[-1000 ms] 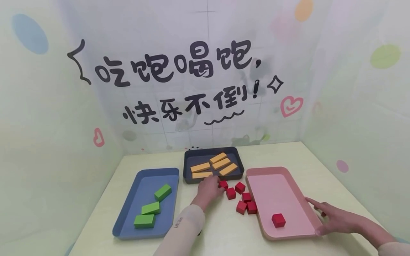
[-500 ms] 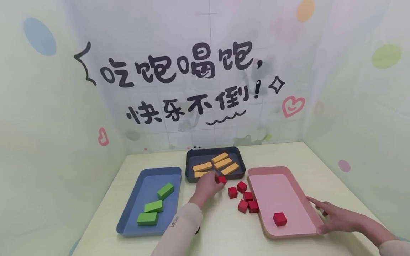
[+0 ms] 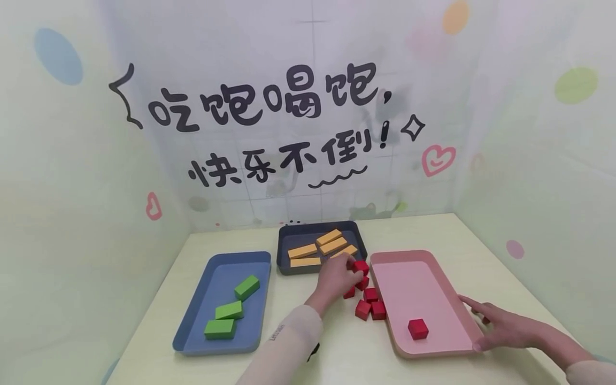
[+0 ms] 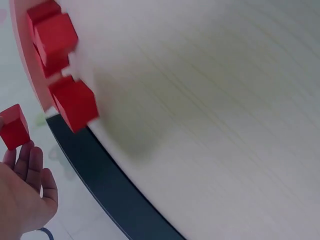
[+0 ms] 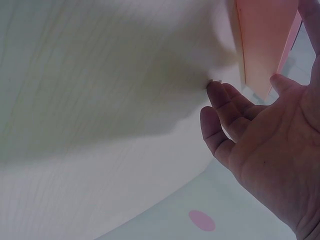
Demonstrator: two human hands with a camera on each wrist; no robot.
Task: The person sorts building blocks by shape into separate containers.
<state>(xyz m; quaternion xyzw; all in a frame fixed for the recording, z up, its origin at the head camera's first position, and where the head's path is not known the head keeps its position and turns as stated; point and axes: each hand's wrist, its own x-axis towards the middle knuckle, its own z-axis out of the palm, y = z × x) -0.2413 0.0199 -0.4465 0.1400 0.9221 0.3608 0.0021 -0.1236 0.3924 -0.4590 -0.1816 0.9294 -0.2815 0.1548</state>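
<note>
My left hand [image 3: 336,275] pinches a red cube [image 3: 361,267], raised just past the near right corner of the dark tray [image 3: 285,269]. The held red cube [image 4: 15,129] shows at the fingertips in the left wrist view. Below and right of the hand, several loose red cubes [image 3: 370,295] lie beside the pink tray [image 3: 416,280]; the hand partly covers some. One red cube [image 3: 418,329] sits inside the pink tray near its front. My right hand [image 3: 510,327] rests against that tray's right side, index finger and thumb touching the rim, the other fingers loosely bent.
A blue tray [image 3: 207,286] with green blocks [image 3: 219,329] stands on the left of the pale table [image 3: 332,342]. Yellow-orange blocks [image 3: 302,251] lie in the dark tray at the back. Printed walls [image 3: 308,43] enclose the table's back and sides.
My left hand has lifted a red cube from beside the dark tray and carried it rightward, toward the pink tray. The right hand has stayed at the pink tray's edge.
</note>
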